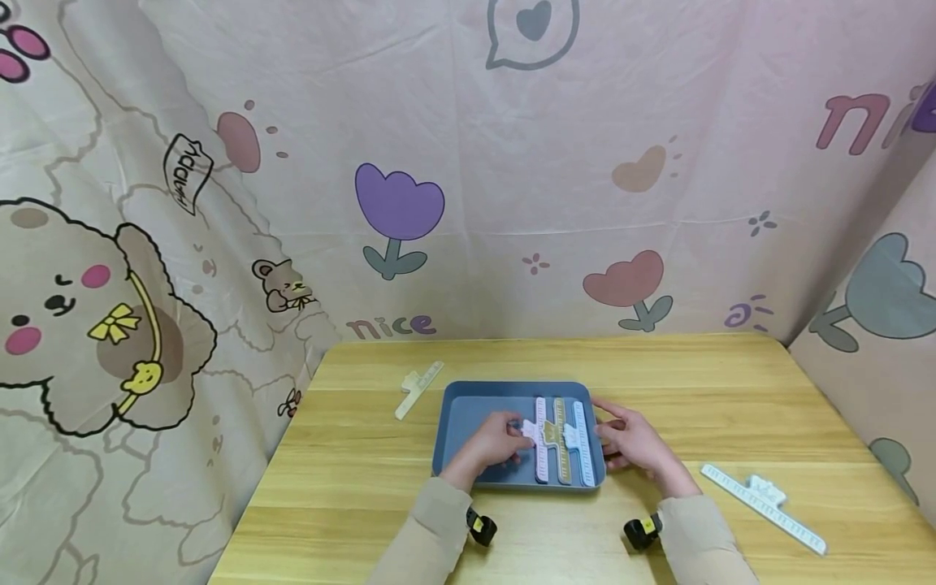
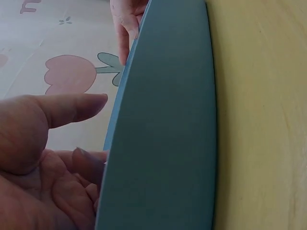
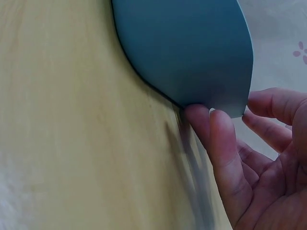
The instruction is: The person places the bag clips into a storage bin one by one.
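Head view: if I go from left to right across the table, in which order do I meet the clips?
Cream clip → pink clip → gold clip → blue clip → pale green clip.

I see my left hand [image 2: 38, 177] at the lower left, palm partly in view, its thumb [image 2: 76, 108] stretched out straight with the tip just short of the outline of the tray [image 2: 163, 115], while my other fingers [image 2: 88, 165] bend and are partly hidden by its wall. The tray's smooth blue-green outer side runs from top to bottom along the pale yellow desk [image 2: 259, 115], and at its far end the fingers of my right hand [image 2: 129, 19] hang by the rim, though I can't tell whether all of them touch. Beyond is a pale cloth [image 2: 24, 72] printed with a pink tulip [image 2: 69, 74].
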Demonstrator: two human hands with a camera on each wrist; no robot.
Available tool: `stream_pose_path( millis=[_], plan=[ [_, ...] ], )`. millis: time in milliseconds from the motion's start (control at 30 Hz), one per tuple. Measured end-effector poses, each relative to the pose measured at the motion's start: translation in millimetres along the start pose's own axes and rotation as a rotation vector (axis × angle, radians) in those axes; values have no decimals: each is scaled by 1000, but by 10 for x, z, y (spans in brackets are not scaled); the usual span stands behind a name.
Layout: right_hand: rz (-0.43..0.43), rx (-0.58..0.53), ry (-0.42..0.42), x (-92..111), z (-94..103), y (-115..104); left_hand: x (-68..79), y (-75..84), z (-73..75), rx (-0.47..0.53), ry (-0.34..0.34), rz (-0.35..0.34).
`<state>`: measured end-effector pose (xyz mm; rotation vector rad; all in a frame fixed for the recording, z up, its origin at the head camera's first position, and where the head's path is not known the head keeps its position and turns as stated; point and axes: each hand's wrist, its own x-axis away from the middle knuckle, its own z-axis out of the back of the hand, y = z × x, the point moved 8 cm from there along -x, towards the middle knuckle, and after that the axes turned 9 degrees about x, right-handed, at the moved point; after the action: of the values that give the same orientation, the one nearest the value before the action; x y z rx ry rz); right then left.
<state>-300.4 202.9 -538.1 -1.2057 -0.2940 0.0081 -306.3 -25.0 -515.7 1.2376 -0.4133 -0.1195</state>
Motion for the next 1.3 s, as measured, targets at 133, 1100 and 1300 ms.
stream_pose_path(
  millis=[133,1100,1300],
  plan=[
    [2,-6,-8,6,-5,-1,31,7,38,0,3,5],
    [-2,-3,-8,-8,-4,26,270,221,888,86,163,-250],
    [14,-15,-20,27,-9,-35,291,216,1196,155,308,-267]
  ],
)
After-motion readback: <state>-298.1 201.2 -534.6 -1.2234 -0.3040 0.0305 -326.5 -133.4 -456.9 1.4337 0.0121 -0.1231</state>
